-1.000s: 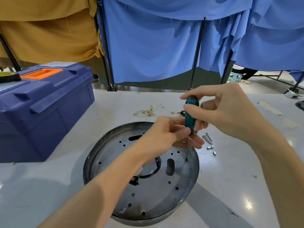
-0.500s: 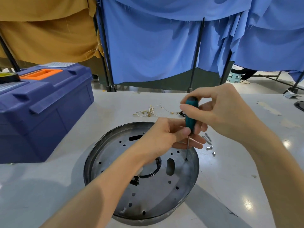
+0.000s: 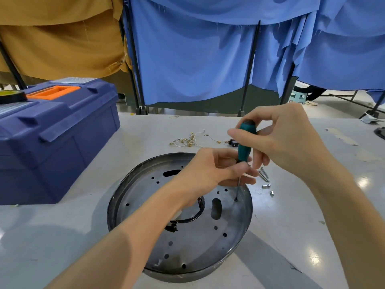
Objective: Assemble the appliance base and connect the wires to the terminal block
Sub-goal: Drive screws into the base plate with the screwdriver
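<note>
Head view: metal appliance base [image 3: 193, 243] lies on the pale tabletop [image 3: 62, 236], blue toolbox [image 3: 52, 132] left of it, blue curtains [image 3: 187, 59] behind. Right grip [image 3: 291, 142] curls round a green screwdriver [image 3: 244, 147] upright on the base; left grip [image 3: 208, 174] pinches its shaft.

One base [image 3: 187, 245], one screwdriver [image 3: 246, 142], one toolbox [image 3: 62, 134], two hands [image 3: 208, 171] [image 3: 291, 142].

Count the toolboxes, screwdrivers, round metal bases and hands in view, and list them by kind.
Toolbox: 1
Screwdriver: 1
Metal base: 1
Hands: 2, left hand and right hand
Total: 5
</note>
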A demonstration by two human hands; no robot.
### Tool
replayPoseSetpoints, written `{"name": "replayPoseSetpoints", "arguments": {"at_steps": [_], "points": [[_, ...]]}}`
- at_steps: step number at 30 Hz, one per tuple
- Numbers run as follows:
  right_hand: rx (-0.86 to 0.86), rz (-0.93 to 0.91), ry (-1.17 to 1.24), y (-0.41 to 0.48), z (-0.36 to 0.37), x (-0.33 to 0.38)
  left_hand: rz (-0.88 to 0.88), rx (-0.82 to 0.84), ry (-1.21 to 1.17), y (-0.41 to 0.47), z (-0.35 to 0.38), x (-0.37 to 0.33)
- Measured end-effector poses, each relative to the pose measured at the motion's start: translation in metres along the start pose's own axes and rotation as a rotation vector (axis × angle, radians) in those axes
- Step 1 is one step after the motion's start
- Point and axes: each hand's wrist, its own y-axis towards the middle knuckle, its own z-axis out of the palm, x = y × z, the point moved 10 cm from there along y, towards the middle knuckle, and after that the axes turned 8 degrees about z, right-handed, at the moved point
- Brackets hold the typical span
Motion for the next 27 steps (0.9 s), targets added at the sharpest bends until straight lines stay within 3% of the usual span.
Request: {"name": "replayPoseSetpoints", "arguments": {"at_steps": [5, 10, 12, 18, 20, 23, 27], "points": [[-0.195, -0.018, -0.226, -0.001, -0.007, 0.003, 0.018, -0.049, 0.068, 0.002, -0.001, 0.002], [0.049, 0.015, 0.009, 0.001, 0.002, -0.002, -0.006, -0.019, 0.069, 0.002, -0.004, 0.004], [0.029, -0.011, 0.051, 0.001, -0.001, -0.002, -0.007, -0.013, 0.05, 0.002, -0.002, 0.004], [-0.218, -0.005, -0.175, 0.001, -0.001, -0.002, 0.015, -0.06, 0.049, 0.004, -0.004, 0.002], [-0.175, -0.005, -0.201, 0.002, 0.0, 0.001, 0.018, -0.042, 0.062, 0.004, -0.003, 0.001], [0.036, 0.013, -0.017, 0.0, 0.007, -0.001, 0.014, -0.001, 0.041, 0.002, 0.0, 0.001], [-0.079, -0.02, -0.025, 0.001, -0.001, -0.002, -0.003, 0.007, 0.034, 0.003, 0.005, 0.003]]}}
